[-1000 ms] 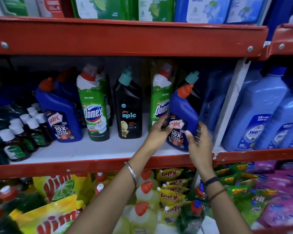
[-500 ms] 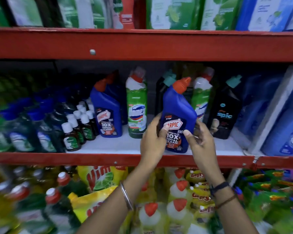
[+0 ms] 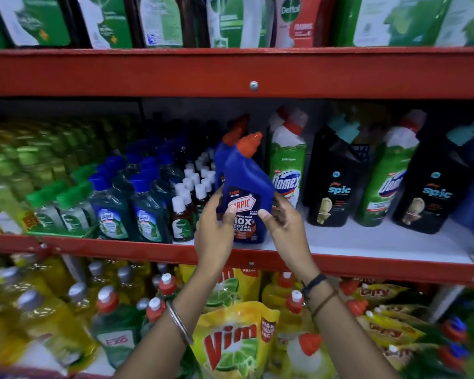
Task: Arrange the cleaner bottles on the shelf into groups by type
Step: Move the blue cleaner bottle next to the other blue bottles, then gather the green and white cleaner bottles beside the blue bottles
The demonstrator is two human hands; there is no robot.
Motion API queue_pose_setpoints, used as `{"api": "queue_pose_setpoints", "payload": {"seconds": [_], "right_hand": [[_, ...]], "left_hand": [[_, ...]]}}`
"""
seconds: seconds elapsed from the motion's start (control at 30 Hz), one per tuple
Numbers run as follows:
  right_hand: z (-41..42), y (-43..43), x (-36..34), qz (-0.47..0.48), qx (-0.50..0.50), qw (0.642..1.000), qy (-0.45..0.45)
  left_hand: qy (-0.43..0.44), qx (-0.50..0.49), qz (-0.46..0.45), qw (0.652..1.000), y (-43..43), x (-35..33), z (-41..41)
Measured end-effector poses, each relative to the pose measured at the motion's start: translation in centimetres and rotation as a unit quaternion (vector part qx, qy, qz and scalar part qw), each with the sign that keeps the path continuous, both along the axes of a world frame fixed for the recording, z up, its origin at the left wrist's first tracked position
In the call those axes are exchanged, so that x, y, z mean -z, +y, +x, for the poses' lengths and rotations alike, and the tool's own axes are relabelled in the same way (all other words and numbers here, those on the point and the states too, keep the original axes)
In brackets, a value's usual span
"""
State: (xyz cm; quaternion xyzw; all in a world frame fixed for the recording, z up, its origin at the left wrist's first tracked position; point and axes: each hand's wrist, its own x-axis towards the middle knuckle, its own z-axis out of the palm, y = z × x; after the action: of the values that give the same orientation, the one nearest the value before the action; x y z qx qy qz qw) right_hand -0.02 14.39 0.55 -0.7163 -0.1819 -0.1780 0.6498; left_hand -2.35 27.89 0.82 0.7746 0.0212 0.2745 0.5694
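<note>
Since a second ago the blue Harpic bottle (image 3: 246,192) has travelled leftward along the shelf (image 3: 367,239), past the Domex bottle (image 3: 286,170) and Spic bottle (image 3: 334,184), and now sits at the front edge directly before a second Harpic bottle (image 3: 225,151). It stands nearly upright, long axis vertical, orange cap angled up and right. The left hand (image 3: 215,233) and right hand (image 3: 285,231) both grasp its lower body, thumbs on the label.

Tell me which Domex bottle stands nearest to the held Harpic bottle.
The left Domex bottle, directly right of the held Harpic bottle; the other Domex stands between two black Spic bottles.
</note>
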Motion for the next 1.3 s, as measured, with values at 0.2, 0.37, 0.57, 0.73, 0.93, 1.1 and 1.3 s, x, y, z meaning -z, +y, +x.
{"api": "queue_pose_setpoints", "payload": {"seconds": [0.2,0.37,0.57,0.73,0.93,1.1,1.3], "right_hand": [[1.1,2.5,0.7,-0.028,-0.003,0.999,0.014],[1.4,2.9,0.7,-0.042,0.006,0.999,0.021],[1.4,2.7,1.0,-0.033,0.014,0.999,0.022],[1.0,2.7,1.1,-0.008,0.025,0.999,0.021],[0.0,-0.3,1.1,-0.01,0.051,0.998,0.024],[-1.0,-6.8,1.0,0.044,0.125,0.991,0.022],[0.1,-16.5,0.6,0.043,0.234,0.971,0.001]], "left_hand": [[0.011,-0.001,-0.015,1.0,2.5,1.0,0.8],[0.01,0.01,-0.021,1.0,3.1,1.4,1.5],[-0.009,0.028,-0.014,0.999,2.9,1.6,1.7],[-0.031,0.016,-0.021,0.999,2.4,1.6,1.3],[-0.13,-0.061,-0.082,0.986,-1.6,1.0,-1.0],[-0.252,-0.043,-0.046,0.966,-7.7,-0.1,-2.1],[-0.19,0.114,-0.05,0.974,-16.3,-0.8,0.5]]}}
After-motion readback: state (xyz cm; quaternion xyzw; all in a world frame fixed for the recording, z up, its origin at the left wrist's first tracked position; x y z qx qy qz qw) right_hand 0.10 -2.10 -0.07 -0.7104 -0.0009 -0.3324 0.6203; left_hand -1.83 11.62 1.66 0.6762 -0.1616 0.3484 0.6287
